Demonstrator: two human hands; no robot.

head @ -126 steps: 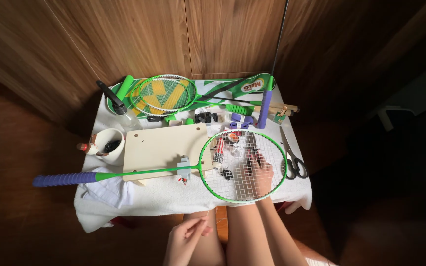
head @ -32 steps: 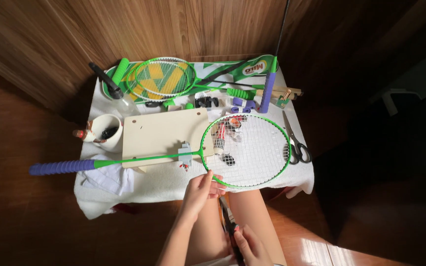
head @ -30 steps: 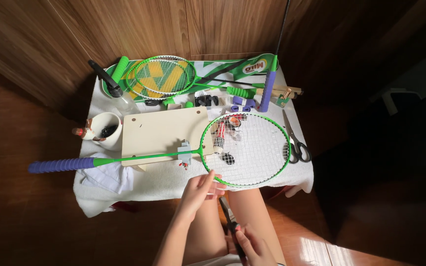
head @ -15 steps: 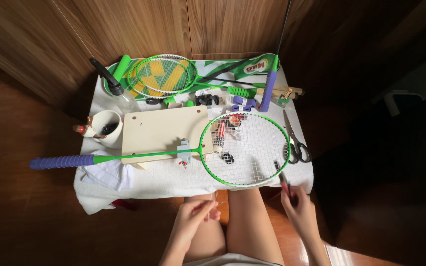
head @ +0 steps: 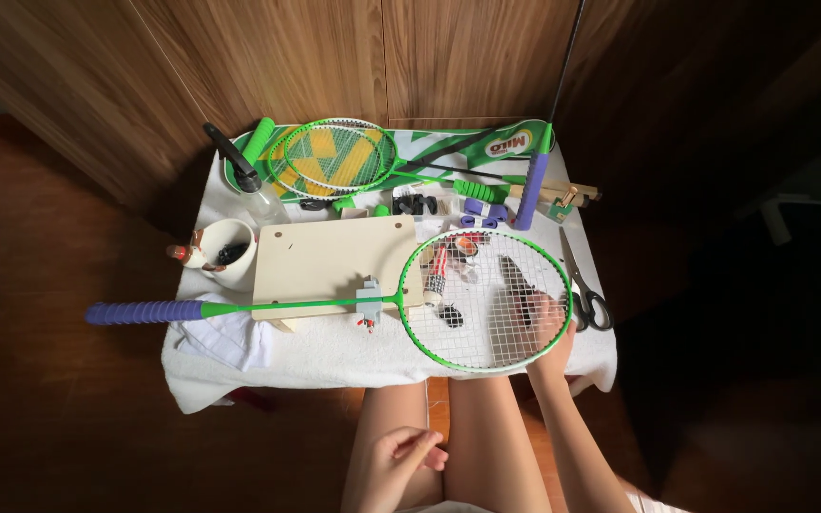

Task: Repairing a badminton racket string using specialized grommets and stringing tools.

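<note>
Two green-framed badminton rackets lie on the white towel-covered table [head: 334,356]. The near green racket with a purple ribbed grip [head: 334,304] stretches across the front, its thin shaft held in one small grey clamp [head: 370,301] over a pale wooden board [head: 325,256], its oval white-strung head at the right. The right hand [head: 545,318] rests under those strings, fingers [head: 525,309] slightly spread around a dark slim tool [head: 517,285]. The left hand [head: 396,461] sits on the lap, fingers loosely curled, holding nothing. The second green racket with yellow strings [head: 334,157] lies at the back. One pair of black-handled scissors [head: 582,285] and one white ceramic cup [head: 227,255] flank the board.
</note>
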